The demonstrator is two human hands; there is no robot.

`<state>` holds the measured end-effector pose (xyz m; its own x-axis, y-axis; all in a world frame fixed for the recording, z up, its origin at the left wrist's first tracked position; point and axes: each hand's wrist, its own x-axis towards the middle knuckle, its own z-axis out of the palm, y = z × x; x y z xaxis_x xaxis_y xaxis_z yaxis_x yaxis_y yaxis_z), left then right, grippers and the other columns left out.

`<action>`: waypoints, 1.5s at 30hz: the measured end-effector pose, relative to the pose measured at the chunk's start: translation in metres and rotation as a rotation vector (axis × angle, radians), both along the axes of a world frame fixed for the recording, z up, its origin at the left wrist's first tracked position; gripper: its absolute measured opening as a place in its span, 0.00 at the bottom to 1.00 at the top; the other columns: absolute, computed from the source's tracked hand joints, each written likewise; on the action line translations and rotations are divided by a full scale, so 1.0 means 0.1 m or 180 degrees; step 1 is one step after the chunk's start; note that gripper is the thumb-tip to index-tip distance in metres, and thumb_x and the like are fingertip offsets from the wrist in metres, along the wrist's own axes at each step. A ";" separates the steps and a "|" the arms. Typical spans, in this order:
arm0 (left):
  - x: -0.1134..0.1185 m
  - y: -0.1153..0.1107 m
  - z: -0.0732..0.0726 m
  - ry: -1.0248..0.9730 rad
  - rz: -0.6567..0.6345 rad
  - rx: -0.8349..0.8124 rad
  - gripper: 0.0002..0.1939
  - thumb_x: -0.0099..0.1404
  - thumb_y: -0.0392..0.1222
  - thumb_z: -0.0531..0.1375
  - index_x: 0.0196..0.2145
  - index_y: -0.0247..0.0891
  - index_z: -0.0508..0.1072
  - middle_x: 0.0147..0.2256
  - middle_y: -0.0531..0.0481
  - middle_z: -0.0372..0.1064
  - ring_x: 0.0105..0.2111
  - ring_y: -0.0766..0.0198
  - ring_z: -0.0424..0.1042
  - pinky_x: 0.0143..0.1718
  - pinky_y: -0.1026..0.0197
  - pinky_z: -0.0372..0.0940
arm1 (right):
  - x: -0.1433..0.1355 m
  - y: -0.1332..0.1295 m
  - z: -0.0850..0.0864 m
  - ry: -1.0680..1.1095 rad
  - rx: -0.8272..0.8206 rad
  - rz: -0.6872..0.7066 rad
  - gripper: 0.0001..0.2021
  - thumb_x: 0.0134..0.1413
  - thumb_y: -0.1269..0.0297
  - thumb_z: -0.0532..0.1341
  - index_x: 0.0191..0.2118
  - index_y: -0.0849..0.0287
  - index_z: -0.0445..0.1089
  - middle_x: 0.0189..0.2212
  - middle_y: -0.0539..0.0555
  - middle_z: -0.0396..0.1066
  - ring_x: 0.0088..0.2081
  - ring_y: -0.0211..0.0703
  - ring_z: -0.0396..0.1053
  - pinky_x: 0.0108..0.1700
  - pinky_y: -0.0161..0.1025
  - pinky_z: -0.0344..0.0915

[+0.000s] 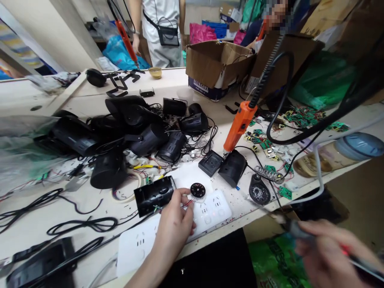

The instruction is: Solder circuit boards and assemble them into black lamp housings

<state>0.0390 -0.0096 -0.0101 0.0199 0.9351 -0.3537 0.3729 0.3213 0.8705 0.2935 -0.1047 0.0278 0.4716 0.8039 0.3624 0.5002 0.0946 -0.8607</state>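
My left hand is closed over the white power strip, its fingers pinching the edge of a round black disc with small dots and a pale base. Thin red wires run from the disc under my fingertips. Just left of those fingers lies a black cylindrical lamp housing on its side. At the lower right, my right hand is smeared by motion but wrapped round a soldering iron. Its thin tip points toward the stand with metal wool and a coil spring.
An orange electric screwdriver hangs above a black housing. Black lamp housings pile up at left, with loose cables. Green circuit boards, a jar and a cardboard box are at right and back. A person stands opposite.
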 end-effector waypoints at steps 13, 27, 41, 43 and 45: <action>0.00 -0.06 -0.06 -0.0117 -0.0064 0.0013 0.13 0.64 0.48 0.53 0.45 0.44 0.59 0.35 0.55 0.62 0.16 0.68 0.70 0.12 0.65 0.65 | -0.70 0.42 -0.30 -0.0105 -0.0068 0.1272 0.07 0.59 0.70 0.60 0.39 0.54 0.75 0.24 0.47 0.73 0.24 0.34 0.72 0.29 0.30 0.70; -0.02 -0.06 -0.08 -0.0124 -0.0129 0.0042 0.12 0.64 0.46 0.52 0.45 0.44 0.59 0.33 0.56 0.63 0.16 0.68 0.70 0.13 0.67 0.65 | -0.78 0.49 -0.32 -0.0193 -0.0116 0.1370 0.07 0.59 0.71 0.60 0.39 0.54 0.74 0.24 0.47 0.72 0.25 0.34 0.71 0.28 0.30 0.68; -0.01 -0.06 -0.05 -0.0246 -0.0027 -0.0031 0.12 0.63 0.46 0.53 0.44 0.44 0.60 0.33 0.56 0.62 0.16 0.70 0.68 0.12 0.67 0.64 | -0.71 0.44 -0.29 -0.0201 -0.0057 0.1240 0.07 0.59 0.70 0.60 0.39 0.55 0.75 0.23 0.48 0.73 0.23 0.38 0.72 0.26 0.33 0.69; 0.00 -0.06 -0.05 -0.0261 0.0009 -0.0014 0.13 0.63 0.46 0.53 0.44 0.44 0.61 0.33 0.56 0.62 0.16 0.69 0.68 0.12 0.67 0.64 | -0.70 0.44 -0.29 -0.0212 -0.0066 0.1247 0.07 0.59 0.70 0.60 0.39 0.55 0.75 0.23 0.48 0.73 0.23 0.38 0.72 0.26 0.33 0.69; 0.00 -0.05 -0.04 -0.0268 0.0043 -0.0022 0.13 0.62 0.47 0.54 0.45 0.44 0.61 0.34 0.56 0.63 0.16 0.69 0.68 0.12 0.66 0.65 | -0.71 0.45 -0.29 -0.0189 -0.0085 0.1252 0.07 0.58 0.70 0.60 0.38 0.55 0.75 0.24 0.49 0.73 0.23 0.38 0.72 0.26 0.33 0.69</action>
